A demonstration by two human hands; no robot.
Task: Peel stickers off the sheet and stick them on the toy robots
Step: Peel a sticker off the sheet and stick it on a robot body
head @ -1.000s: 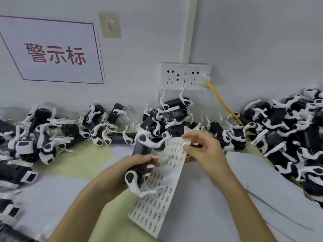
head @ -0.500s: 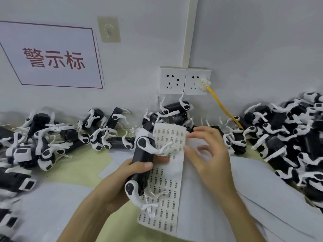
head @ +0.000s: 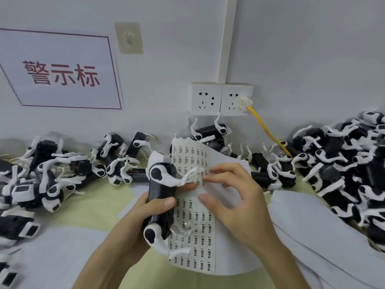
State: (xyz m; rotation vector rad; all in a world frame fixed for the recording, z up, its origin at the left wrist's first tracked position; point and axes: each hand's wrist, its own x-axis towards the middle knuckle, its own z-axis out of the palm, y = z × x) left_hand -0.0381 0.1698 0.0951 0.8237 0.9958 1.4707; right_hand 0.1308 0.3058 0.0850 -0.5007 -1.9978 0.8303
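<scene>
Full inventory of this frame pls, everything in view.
held toy robot: one, black with white legs, in front of the sheet
sticker sheet: one, white, dark print, centre
loose toy robots: many, black and white, heaped along the wall
paper sheets: several, white, on the table
table: one, yellow-green
sockets: two, white, wall
plug: one, white, right socket
cable: one, yellow, plug to heap
sign: one, white, red characters, wall left
hook plate: one, beige, wall
left hand: grips the held toy robot
right hand: fingertips on the sticker sheet

On the wall hang a white sign (head: 60,69) with red characters and a beige adhesive hook (head: 129,37). A yellow cable (head: 268,130) is plugged into the right wall socket (head: 233,100).
</scene>
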